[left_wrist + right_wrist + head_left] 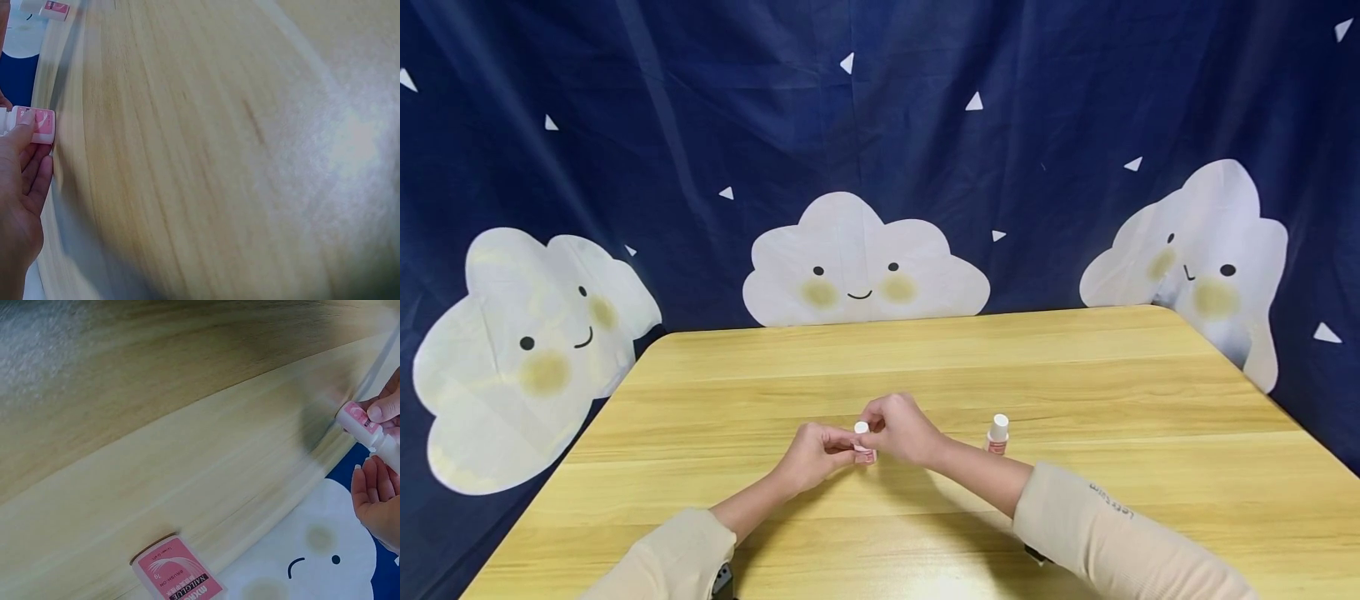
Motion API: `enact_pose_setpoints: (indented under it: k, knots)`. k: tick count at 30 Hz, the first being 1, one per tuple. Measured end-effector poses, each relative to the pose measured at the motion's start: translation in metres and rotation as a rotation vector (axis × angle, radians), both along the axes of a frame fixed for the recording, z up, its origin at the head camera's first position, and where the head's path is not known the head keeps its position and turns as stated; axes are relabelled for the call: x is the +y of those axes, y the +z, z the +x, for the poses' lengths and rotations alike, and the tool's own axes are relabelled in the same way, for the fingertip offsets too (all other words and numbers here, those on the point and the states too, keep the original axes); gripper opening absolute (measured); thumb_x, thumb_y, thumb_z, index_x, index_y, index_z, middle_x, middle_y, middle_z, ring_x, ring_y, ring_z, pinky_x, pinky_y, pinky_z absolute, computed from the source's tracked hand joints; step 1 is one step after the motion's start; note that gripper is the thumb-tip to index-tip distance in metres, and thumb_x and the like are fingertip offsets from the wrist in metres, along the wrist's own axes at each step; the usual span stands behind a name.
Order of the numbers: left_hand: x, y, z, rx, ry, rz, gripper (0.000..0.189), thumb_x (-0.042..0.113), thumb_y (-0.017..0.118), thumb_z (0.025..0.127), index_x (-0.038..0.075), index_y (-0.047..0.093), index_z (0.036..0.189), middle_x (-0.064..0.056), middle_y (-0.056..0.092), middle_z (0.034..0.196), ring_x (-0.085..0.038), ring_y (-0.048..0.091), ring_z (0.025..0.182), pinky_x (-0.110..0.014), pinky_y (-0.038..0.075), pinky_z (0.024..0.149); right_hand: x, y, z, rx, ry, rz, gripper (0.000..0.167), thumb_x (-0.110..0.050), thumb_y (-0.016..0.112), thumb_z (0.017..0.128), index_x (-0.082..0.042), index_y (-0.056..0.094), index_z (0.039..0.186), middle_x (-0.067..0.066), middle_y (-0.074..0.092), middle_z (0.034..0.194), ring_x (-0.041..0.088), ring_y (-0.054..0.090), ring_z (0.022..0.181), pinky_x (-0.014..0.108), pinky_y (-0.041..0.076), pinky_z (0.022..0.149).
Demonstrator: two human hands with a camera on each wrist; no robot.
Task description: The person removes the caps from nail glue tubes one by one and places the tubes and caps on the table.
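Observation:
In the middle of the table, my left hand (808, 458) pinches the body of a small white nail glue bottle (867, 457) with a pink label. The thumb lies across the label, as the left wrist view shows of the bottle (44, 127). My right hand (908, 431) reaches over from the right, its thumb and fingers around the white cap (861, 427). The right wrist view has the held bottle (357, 422) tilted, its base close to the tabletop. A second nail glue bottle (997, 435) stands capped to the right, beyond my right forearm.
The wooden table (737, 392) has rounded far corners and meets a dark blue curtain (917, 108) printed with white clouds. Close to the right wrist camera, the standing bottle (178, 570) shows its pink label, which reads nail glue.

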State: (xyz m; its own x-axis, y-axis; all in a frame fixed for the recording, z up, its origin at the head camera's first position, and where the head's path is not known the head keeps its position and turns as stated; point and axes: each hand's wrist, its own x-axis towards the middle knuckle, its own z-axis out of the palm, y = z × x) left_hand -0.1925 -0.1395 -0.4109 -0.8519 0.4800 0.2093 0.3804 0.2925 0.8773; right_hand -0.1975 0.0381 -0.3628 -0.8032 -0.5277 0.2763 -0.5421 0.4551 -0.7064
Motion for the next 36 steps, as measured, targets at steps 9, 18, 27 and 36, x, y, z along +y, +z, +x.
enact_pose_setpoints:
  k: [9, 18, 27, 36]
  knots:
    - [0.0, 0.0, -0.001, 0.004, 0.001, -0.004, 0.023, 0.009, 0.07, 0.081, -0.005, 0.07, 0.098, -0.019, 0.071, 0.088, -0.018, 0.071, 0.078, -0.019, 0.057, 0.068, 0.0, 0.003, -0.002, 0.025, 0.041, 0.023, 0.004, 0.0, 0.069, 0.079, 0.002, 0.067, 0.076, 0.008, 0.068, 0.068, -0.001, 0.051, 0.058, 0.01, 0.046, 0.053]
    - [-0.001, 0.0, -0.001, -0.016, 0.006, -0.007, 0.022, 0.009, 0.071, 0.08, -0.005, 0.07, 0.097, -0.019, 0.071, 0.088, -0.017, 0.071, 0.078, -0.019, 0.057, 0.069, 0.001, 0.007, -0.002, 0.003, 0.085, 0.035, 0.004, 0.0, 0.065, 0.082, 0.003, 0.066, 0.08, 0.01, 0.07, 0.069, -0.002, 0.053, 0.057, 0.009, 0.045, 0.052]
    - [-0.001, 0.001, 0.0, -0.021, -0.001, -0.009, 0.021, 0.006, 0.07, 0.081, -0.008, 0.069, 0.096, -0.02, 0.071, 0.088, -0.022, 0.071, 0.08, -0.02, 0.057, 0.07, 0.002, 0.008, -0.002, -0.049, 0.109, 0.025, 0.003, 0.0, 0.067, 0.082, 0.002, 0.065, 0.081, 0.011, 0.071, 0.071, 0.0, 0.057, 0.059, 0.009, 0.048, 0.054]
    - [0.0, -0.001, -0.001, -0.016, 0.012, -0.018, 0.021, 0.009, 0.071, 0.08, -0.004, 0.071, 0.095, -0.018, 0.072, 0.087, -0.013, 0.071, 0.077, -0.019, 0.057, 0.068, 0.003, 0.013, -0.005, -0.049, 0.111, 0.078, 0.006, 0.003, 0.067, 0.079, 0.004, 0.068, 0.085, 0.011, 0.071, 0.077, 0.004, 0.059, 0.066, 0.009, 0.049, 0.059]
